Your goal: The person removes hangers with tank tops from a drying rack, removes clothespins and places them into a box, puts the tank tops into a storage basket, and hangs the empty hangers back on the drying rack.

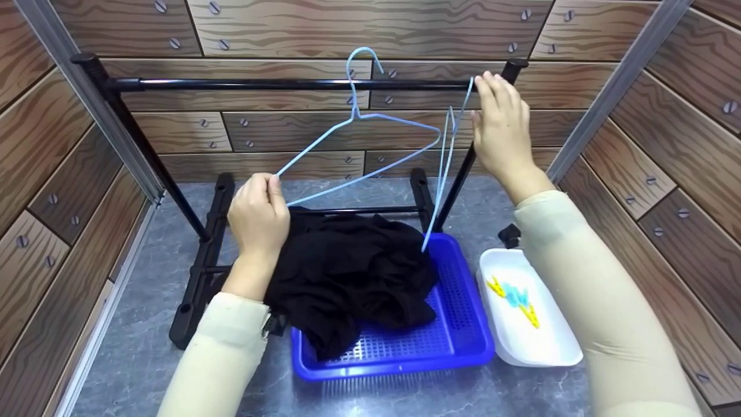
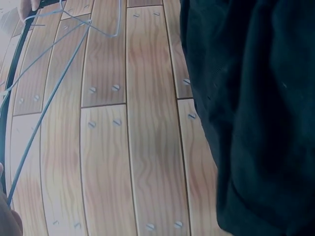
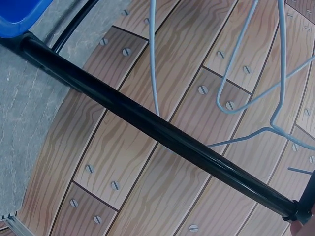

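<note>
My left hand grips the left end of a light blue wire clothes hanger, thumb along the wire. The hanger's hook overlaps the black rack bar in the head view. At the bar's right end, my right hand has its fingers extended, touching the top near a second blue hanger, which hangs edge-on. Black cloth lies bunched below, partly in a blue basket; it also fills the right side of the left wrist view, as black fabric.
A white tub with yellow and light blue clothespins stands right of the basket. The rack's black feet rest on the grey floor. Wood-patterned panels enclose the back and sides.
</note>
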Demonstrator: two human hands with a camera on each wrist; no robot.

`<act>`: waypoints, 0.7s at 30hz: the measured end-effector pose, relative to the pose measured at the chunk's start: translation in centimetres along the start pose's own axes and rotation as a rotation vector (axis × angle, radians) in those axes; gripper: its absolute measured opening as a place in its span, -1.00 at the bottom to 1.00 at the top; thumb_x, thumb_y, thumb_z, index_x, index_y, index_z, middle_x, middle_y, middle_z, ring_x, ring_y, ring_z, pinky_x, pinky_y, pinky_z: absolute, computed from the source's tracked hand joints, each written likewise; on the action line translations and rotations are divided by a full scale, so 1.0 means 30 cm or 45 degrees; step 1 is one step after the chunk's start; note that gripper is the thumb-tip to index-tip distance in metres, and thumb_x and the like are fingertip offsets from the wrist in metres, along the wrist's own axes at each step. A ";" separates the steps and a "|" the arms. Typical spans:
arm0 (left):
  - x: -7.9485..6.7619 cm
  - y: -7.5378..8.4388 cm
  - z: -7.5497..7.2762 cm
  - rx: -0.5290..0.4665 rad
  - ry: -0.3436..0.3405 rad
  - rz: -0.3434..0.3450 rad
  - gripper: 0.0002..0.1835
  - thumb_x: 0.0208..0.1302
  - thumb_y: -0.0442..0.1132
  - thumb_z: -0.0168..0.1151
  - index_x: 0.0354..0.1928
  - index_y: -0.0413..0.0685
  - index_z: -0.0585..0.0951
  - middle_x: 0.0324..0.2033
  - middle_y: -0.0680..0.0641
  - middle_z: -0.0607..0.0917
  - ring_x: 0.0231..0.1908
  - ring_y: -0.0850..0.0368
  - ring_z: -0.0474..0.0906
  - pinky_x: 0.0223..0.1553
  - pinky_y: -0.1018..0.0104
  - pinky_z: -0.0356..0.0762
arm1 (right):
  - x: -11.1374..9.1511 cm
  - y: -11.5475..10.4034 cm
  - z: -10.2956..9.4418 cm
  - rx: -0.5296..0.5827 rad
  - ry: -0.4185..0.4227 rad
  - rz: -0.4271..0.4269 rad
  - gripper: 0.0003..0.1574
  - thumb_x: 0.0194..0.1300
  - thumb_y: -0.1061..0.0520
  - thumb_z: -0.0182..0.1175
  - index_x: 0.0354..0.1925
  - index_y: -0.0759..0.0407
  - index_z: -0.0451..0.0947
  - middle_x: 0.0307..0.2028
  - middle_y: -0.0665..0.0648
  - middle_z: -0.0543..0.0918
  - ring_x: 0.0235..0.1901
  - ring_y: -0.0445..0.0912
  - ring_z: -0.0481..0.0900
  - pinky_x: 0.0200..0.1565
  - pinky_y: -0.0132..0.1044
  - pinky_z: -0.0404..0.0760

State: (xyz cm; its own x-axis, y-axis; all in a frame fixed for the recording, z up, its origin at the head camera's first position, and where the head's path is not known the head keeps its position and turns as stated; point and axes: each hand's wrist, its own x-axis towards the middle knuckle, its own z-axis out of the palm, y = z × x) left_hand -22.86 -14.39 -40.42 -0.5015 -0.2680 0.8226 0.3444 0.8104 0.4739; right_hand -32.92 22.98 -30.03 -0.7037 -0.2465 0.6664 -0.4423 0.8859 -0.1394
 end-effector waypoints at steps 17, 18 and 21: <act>-0.007 0.066 0.079 0.024 -0.004 -0.012 -0.73 0.46 -0.20 0.06 -0.36 -0.22 0.59 -0.52 -0.17 0.64 -0.46 -0.20 0.59 -0.36 -0.07 0.46 | -0.002 0.001 0.000 -0.004 0.002 0.004 -0.34 0.50 0.20 -0.02 0.49 0.22 0.15 0.47 0.24 0.21 0.48 0.12 0.06 0.44 0.06 -0.01; -0.010 0.068 0.082 0.027 -0.005 -0.011 -0.74 0.45 -0.21 0.07 -0.36 -0.22 0.59 -0.52 -0.17 0.64 -0.46 -0.20 0.59 -0.36 -0.07 0.47 | -0.002 0.001 0.002 0.000 0.003 0.004 -0.34 0.50 0.20 -0.02 0.49 0.22 0.16 0.47 0.24 0.21 0.48 0.12 0.06 0.44 0.06 -0.01; -0.022 0.073 0.093 0.028 -0.017 -0.004 -0.75 0.46 -0.22 0.08 -0.35 -0.21 0.59 -0.50 -0.16 0.65 -0.44 -0.19 0.60 -0.35 -0.06 0.48 | -0.003 0.001 0.006 0.002 0.004 0.003 -0.35 0.50 0.19 -0.02 0.49 0.22 0.16 0.47 0.24 0.22 0.48 0.12 0.07 0.44 0.06 -0.01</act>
State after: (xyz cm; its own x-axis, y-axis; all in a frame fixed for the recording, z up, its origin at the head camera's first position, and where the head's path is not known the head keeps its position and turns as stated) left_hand -23.97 -10.98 -40.80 -0.5129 -0.2638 0.8169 0.3252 0.8210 0.4693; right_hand -32.96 22.95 -30.22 -0.7029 -0.2433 0.6683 -0.4417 0.8858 -0.1421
